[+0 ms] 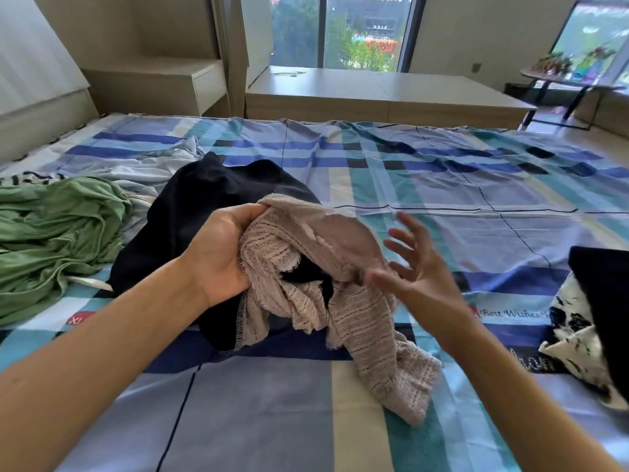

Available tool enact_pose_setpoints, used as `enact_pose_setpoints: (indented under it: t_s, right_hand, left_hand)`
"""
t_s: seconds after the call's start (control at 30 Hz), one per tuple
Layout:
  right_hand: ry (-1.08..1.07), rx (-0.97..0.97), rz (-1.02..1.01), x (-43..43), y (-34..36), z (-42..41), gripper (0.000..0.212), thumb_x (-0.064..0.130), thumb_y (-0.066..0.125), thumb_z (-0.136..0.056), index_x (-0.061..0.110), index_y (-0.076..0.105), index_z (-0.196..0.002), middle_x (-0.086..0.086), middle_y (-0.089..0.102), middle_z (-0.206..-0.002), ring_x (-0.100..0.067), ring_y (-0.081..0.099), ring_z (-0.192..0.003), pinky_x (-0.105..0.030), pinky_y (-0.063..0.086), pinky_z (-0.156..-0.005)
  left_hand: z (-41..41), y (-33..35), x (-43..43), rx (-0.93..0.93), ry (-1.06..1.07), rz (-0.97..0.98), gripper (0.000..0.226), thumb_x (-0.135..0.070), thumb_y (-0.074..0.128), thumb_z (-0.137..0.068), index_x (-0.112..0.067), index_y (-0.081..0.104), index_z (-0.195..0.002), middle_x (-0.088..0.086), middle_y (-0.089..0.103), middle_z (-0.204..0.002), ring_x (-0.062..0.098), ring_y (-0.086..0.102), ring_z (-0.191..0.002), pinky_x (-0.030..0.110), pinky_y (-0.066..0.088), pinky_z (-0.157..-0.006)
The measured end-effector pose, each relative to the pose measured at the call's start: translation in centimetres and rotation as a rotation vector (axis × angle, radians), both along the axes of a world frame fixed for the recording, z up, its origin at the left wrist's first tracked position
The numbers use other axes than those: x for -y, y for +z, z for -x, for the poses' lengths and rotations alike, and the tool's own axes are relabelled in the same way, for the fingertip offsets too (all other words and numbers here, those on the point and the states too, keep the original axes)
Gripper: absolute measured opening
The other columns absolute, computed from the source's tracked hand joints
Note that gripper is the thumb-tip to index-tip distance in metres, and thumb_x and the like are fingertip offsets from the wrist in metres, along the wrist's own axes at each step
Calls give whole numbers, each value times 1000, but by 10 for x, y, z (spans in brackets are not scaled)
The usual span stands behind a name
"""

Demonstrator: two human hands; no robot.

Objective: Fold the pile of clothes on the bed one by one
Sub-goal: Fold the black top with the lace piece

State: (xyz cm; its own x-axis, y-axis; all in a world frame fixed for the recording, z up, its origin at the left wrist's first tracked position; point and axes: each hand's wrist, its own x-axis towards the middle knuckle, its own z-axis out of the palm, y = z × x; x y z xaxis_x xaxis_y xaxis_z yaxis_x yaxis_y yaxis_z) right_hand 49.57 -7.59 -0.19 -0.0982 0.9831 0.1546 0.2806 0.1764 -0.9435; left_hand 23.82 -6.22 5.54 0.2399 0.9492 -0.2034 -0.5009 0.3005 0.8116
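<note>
A beige lace garment [354,321] hangs bunched above the bed, its lower end trailing onto the sheet. My left hand [221,250] grips its upper left edge. My right hand [418,267] is at the garment's right side, fingers spread, thumb against the fabric. Under and behind it lies a black garment [204,206]. To the left a crumpled green garment [58,233] and a pale blue one [149,172] make up the pile.
The bed has a blue, teal and cream plaid sheet [442,185]. Folded dark and black-and-white patterned clothes [589,318] sit at the right edge. Beyond the bed are a low wooden platform [384,93], a bedside shelf [190,80] and a small table [561,80].
</note>
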Motion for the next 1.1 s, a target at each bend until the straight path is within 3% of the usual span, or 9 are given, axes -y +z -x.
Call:
enact_pose_setpoints:
  t_s: [0.17, 0.3, 0.4, 0.57, 0.7, 0.87, 0.97, 1.03, 1.1]
  right_hand:
    - [83, 202, 88, -3, -25, 37, 107, 47, 85, -73, 32, 19, -156, 25, 48, -137, 4, 55, -118, -16, 41, -101]
    - [46, 125, 207, -18, -41, 44, 70, 31, 86, -73, 20, 54, -135, 1, 71, -113, -10, 69, -98, -33, 55, -90]
    - [126, -193, 381, -19, -27, 40, 21, 4, 74, -85, 7, 71, -106, -10, 73, -84, -16, 69, -67, -26, 55, -61]
    - [263, -549, 387, -20, 16, 11, 27, 6, 61, -80, 2, 69, -105, -11, 70, -79, -16, 66, -59, -23, 55, -56]
    - [293, -706, 363, -20, 26, -12, 40, 14, 55, -86, 1, 63, -122, -16, 67, -96, -22, 67, -73, -28, 55, -70]
    - [281, -822, 405, -16, 29, -14, 30, 18, 49, -88, 9, 67, -111, -9, 71, -83, -19, 69, -66, -26, 58, -64]
    - [125, -613, 298, -20, 19, -11, 34, 12, 58, -89, 1, 62, -121, -17, 71, -100, -23, 68, -75, -30, 57, -70]
    - [-36, -341, 134, -21, 10, -8, 27, 5, 62, -91, 1, 63, -117, -11, 73, -96, -18, 68, -77, -26, 56, -69]
    - [-150, -77, -51, -21, 5, -6, 17, 1, 64, -92, 10, 66, -106, -3, 73, -87, -9, 66, -73, -22, 53, -68]
  left_hand:
    - [-2, 8, 9, -100, -172, -153, 20, -18, 61, -84, -10, 79, -84, 9, 75, -85, 20, 73, -75, 29, 62, -73]
    - [16, -4, -1, -937, -208, -454, 44, -18, 89, -71, -18, 67, -109, 4, 74, -102, 18, 71, -95, 38, 58, -91]
    - [31, -23, -12, -1681, -24, -527, 61, -44, 90, -55, -26, 52, -100, -7, 62, -89, 16, 62, -84, 36, 51, -73]
    - [41, -40, -26, -2034, 242, -415, 33, -30, 66, -79, -27, 54, -109, 1, 55, -107, 31, 58, -104, 39, 45, -74]
    - [39, -29, -24, -1608, -89, -104, 34, -49, 60, -75, -29, 69, -101, -1, 71, -106, 25, 65, -101, 38, 54, -86]
    - [16, -24, -4, -682, -153, 125, 15, -13, 55, -100, -16, 69, -105, 5, 78, -88, 17, 73, -74, 31, 57, -66]
    - [15, -19, -2, -350, -52, 170, 26, -6, 44, -101, -7, 69, -107, 12, 77, -95, 23, 76, -82, 31, 62, -63]
    - [16, -17, -1, -250, -21, 167, 34, -6, 41, -100, -2, 65, -124, 19, 71, -119, 32, 71, -107, 36, 63, -74]
    - [13, -14, 3, -165, -20, 147, 39, -6, 40, -96, -1, 66, -125, 20, 69, -121, 33, 70, -106, 39, 62, -80]
